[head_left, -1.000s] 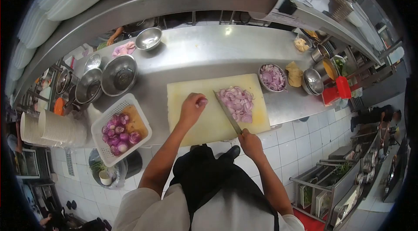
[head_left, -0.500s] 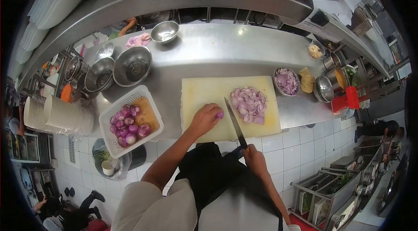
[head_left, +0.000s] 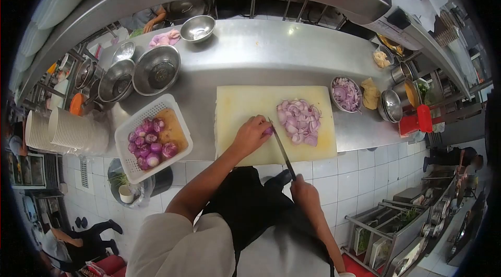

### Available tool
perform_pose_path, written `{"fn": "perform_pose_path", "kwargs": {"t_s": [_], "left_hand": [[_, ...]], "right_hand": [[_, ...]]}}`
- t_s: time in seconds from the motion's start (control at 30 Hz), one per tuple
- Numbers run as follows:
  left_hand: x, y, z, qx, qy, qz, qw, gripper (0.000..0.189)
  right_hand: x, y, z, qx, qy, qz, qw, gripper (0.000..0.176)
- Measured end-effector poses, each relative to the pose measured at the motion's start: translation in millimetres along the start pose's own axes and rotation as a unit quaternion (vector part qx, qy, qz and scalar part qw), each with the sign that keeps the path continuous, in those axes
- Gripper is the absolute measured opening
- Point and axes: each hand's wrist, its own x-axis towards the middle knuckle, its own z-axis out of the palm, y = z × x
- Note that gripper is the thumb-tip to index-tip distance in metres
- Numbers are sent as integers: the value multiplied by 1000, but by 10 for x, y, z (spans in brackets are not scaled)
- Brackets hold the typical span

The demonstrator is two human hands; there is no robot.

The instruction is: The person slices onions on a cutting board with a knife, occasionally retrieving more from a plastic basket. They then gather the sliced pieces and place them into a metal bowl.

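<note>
1. Left hand (head_left: 251,135): fingers curled round a purple onion (head_left: 269,131) over the cutting board (head_left: 240,107).
2. Knife (head_left: 282,150): just right of it, long axis slanting from near right to far left.
3. Right hand (head_left: 305,194): closed round the handle, farther from the onion.

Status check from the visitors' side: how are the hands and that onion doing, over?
Left hand holding onion on cutting board. Right hand gripping knife, blade beside onion. Nothing seen blocking the knife.
</note>
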Motion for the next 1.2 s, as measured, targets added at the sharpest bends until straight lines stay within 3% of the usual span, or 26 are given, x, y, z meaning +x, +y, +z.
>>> {"fn": "perform_pose_path", "kwargs": {"t_s": [0.2,0.6,0.7,0.83,1.2], "left_hand": [[-18,39,-6,-3,4,-11,1000,22],[-53,31,36,-13,27,-26,999,19],[-48,46,40,-7,25,-20,999,20],[-61,-4,53,4,17,-20,1000,23],[-68,-13,69,-13,30,-27,999,24]], "right_hand": [[353,-9,120,59,25,-9,998,23],[53,-26,-28,-35,-19,17,999,24],[304,20,261,-1,-3,4,1000,20],[469,-28,137,40,3,-14,999,24],[54,-65,-81,-9,-29,6,1000,24]]}}
